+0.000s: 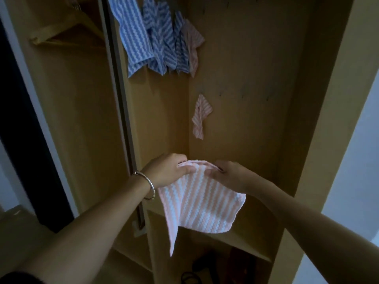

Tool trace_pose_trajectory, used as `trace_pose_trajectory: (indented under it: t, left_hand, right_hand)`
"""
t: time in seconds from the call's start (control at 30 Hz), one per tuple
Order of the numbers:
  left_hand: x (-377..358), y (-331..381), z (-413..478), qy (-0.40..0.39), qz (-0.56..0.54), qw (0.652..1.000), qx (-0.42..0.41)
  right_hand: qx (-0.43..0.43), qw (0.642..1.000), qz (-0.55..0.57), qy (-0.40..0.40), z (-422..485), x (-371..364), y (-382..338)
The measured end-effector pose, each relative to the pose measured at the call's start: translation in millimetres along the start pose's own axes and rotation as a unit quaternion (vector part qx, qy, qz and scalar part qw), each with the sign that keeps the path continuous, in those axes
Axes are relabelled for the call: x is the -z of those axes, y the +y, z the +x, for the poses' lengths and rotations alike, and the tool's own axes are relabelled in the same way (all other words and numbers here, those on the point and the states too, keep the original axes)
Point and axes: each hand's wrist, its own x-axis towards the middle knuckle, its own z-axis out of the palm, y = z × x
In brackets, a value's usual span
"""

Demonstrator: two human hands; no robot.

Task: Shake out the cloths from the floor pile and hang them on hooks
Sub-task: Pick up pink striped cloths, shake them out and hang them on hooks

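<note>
Inside wardrobe [256, 78], left hand [168, 171] and right hand [229, 175] pinching pink striped cloth [201, 203], blue cloths [155, 37] hanging above, smaller pink cloth [200, 117] behind

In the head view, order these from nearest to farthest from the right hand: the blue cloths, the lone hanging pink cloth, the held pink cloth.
1. Held pink cloth, pinched by the right hand.
2. Lone hanging pink cloth, above on the back wall.
3. Blue cloths, top left.
</note>
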Motion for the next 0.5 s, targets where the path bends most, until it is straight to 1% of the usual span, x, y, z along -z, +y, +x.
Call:
trace_pose_trajectory:
  t: [0.07,0.13,0.23,0.33,0.4,0.5]
  left_hand:
    - [1,-18,41,0.008,0.001,1.0,-0.011]
    - [-1,-32,80,0.023,-0.008,1.0,-0.017]
    - [-10,-42,129,0.018,-0.011,0.999,-0.027]
    - [-24,-54,175,0.019,-0.073,0.997,-0.034]
    - [-36,-64,202,0.017,-0.119,0.993,-0.02]
    - [-53,-79,239,0.019,-0.131,0.991,-0.01]
  right_hand:
    - [-0.009,1.0,-0.007,0.01,33,6,7]
    - [-0.022,0.999,0.003,0.041,62,12,16]
    - [-0.03,0.997,0.019,0.066,99,14,30]
    - [-0.027,0.997,0.048,0.062,135,11,47]
    - [-0.038,0.996,0.041,0.07,161,8,60]
    - [-0.061,0.995,0.024,0.076,201,6,80]
